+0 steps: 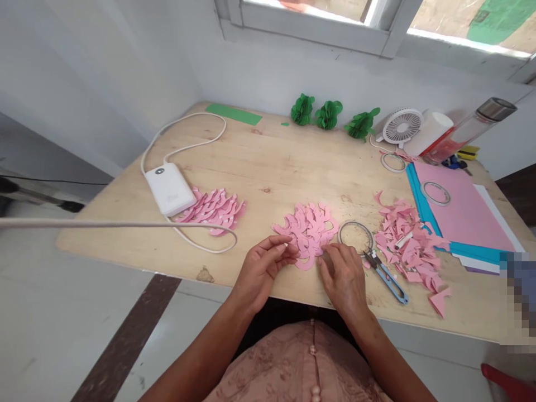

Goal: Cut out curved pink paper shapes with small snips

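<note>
A loose pile of curved pink paper cut-outs point(309, 223) lies in front of me on the wooden table. My left hand point(264, 269) is at the pile's left edge, thumb and forefinger brought together. At their tips shows a small white piece point(287, 244), too small to name. My right hand point(345, 276) rests at the pile's lower right, fingers bent and slightly apart, the tips touching the nearest cut-outs. Just right of that hand are a roll of narrow tape point(355, 235) and blue-handled thread snips point(386, 277).
Pink paper scraps point(412, 243) are heaped at right beside stacked coloured sheets point(469, 206). A white power bank point(170, 188) with a cable sits left, next to layered pink strips point(213, 209). Green paper clusters point(329, 115), a small fan point(402, 127) and a bottle point(473, 131) line the back.
</note>
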Action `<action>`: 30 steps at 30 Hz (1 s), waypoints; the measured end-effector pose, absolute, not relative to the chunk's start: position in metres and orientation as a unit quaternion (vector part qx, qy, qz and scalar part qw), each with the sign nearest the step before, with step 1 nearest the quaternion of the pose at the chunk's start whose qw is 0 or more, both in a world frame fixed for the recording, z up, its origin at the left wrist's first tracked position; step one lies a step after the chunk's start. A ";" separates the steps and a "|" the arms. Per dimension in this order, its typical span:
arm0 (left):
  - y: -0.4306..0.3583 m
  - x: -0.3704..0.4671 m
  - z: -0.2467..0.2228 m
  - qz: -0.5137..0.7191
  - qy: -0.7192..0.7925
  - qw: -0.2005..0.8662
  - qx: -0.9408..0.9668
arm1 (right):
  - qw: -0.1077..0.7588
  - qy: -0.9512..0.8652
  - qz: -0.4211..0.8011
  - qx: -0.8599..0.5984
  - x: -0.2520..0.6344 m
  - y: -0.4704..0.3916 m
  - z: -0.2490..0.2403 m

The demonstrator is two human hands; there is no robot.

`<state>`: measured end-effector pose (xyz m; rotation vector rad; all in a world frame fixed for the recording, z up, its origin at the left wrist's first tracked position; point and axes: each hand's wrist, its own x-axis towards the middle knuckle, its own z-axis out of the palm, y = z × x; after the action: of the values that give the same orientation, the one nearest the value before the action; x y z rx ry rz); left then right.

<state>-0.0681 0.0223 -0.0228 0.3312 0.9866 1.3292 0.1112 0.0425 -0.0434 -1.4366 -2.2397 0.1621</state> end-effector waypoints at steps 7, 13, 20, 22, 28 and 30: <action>0.024 -0.071 -0.023 0.559 0.416 0.700 0.157 | 0.274 -0.800 0.134 -0.517 0.109 0.041 -0.043; 0.024 -0.068 -0.022 0.535 0.446 0.690 0.197 | 0.290 -0.713 0.315 -0.554 0.112 0.043 -0.033; 0.025 -0.067 -0.023 0.533 0.447 0.689 0.205 | 0.349 -0.594 0.463 -0.557 0.105 0.045 -0.035; 0.025 -0.067 -0.023 0.534 0.447 0.688 0.204 | 0.371 -0.565 0.490 -0.551 0.100 0.046 -0.038; 0.024 -0.066 -0.025 0.532 0.459 0.679 0.211 | 0.363 -0.578 0.449 -0.576 0.092 0.047 -0.038; 0.024 -0.065 -0.025 0.531 0.465 0.674 0.219 | 0.352 -0.597 0.432 -0.577 0.091 0.047 -0.036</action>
<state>-0.0653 0.0235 -0.0253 0.4935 1.0456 1.1958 0.0908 0.0469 -0.0359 -1.4936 -1.5461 1.1177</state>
